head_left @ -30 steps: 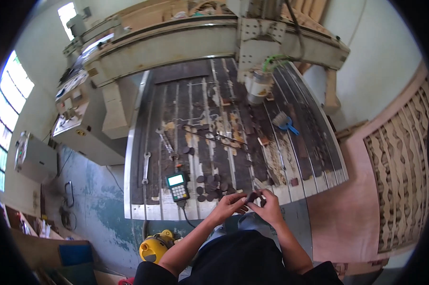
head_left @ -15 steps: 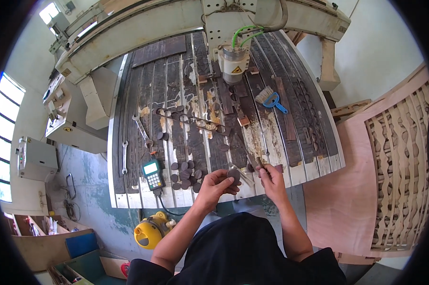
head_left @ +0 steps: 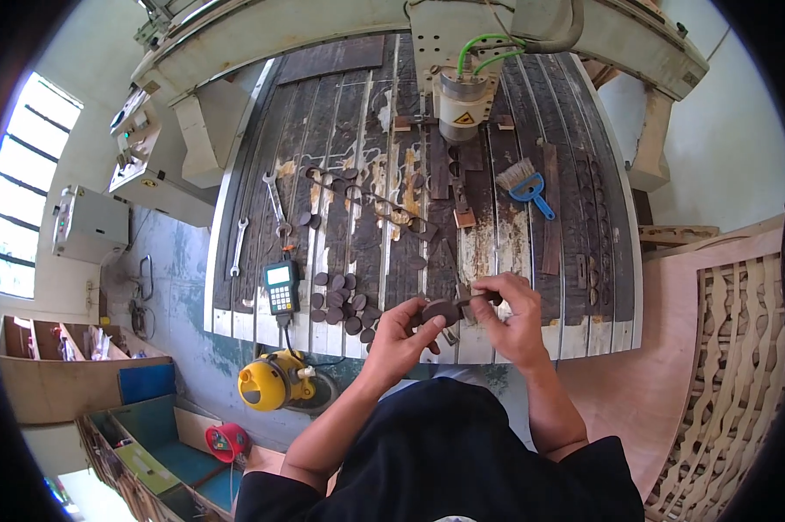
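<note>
My left hand (head_left: pixel 399 346) is closed round a dark wooden disc (head_left: pixel 442 310), with the thumb along its lower edge. Close beside it, my right hand (head_left: pixel 517 327) pinches a thin, dark, stick-like piece (head_left: pixel 472 301) whose kind I cannot make out. One end of this piece comes up to the disc's right side; whether they touch is unclear. Both hands are above the front edge of the slotted machine bed (head_left: pixel 575 341). To their left, a cluster of similar dark discs (head_left: pixel 334 300) lies on the bed, some overlapping.
A handheld keypad controller (head_left: pixel 282 288) lies left of the discs, near two wrenches (head_left: pixel 239 249). Beyond the hands hangs the machine's spindle (head_left: pixel 459 109). A blue brush (head_left: pixel 526 188) and dark wood strips (head_left: pixel 551 209) lie right. A yellow machine (head_left: pixel 265 384) stands on the floor.
My right hand has turned and brought its thin piece up against or close to the disc. The disc has tilted from facing me to nearly flat. The whole view has shifted.
</note>
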A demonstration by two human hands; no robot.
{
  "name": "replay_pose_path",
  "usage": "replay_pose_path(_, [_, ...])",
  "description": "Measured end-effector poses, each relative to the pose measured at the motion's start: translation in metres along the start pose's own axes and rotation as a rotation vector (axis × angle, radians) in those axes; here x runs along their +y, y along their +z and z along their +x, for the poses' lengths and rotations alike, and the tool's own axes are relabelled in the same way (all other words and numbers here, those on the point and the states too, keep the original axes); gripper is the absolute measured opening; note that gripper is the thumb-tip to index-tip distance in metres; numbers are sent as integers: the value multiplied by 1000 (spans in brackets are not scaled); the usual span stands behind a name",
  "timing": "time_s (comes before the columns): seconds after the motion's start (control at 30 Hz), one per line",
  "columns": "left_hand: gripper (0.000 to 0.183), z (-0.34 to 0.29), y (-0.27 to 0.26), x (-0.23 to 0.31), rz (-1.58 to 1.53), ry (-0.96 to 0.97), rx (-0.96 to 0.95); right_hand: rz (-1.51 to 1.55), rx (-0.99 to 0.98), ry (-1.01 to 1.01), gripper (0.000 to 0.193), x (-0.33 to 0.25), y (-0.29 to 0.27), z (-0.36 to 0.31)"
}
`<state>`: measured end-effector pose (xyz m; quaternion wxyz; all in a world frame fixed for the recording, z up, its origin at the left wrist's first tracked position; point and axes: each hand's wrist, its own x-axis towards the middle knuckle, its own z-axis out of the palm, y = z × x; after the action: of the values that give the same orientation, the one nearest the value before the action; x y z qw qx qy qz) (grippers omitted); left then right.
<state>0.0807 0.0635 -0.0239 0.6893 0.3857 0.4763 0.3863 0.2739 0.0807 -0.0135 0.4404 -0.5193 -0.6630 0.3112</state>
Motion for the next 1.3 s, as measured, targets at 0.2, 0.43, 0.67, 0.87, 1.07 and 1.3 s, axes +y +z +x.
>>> replay_pose_path(0.2, [18,-13,-8,14,280,106,-66,-231,-1,-194,17,5,8,14])
replay_pose_path(0.43, [16,-18,-47,24,-90,93,-80,75,-39,173,13,-1,27,8])
replay_pose_path(0.67, [19,-25,-97,7,-60,53,12,-307,-332,244,18,152,150,-69])
replay_pose_path(0.87, [22,-35,-123,-5,-65,8,118,-472,-415,325,22,166,233,-69])
replay_pose_path(1.07, [21,-43,-139,-10,-65,-20,174,-548,-456,293,27,183,249,-62])
replay_pose_path(1.3, [19,-44,-149,-15,-140,-17,181,-591,-163,208,31,160,205,-69])
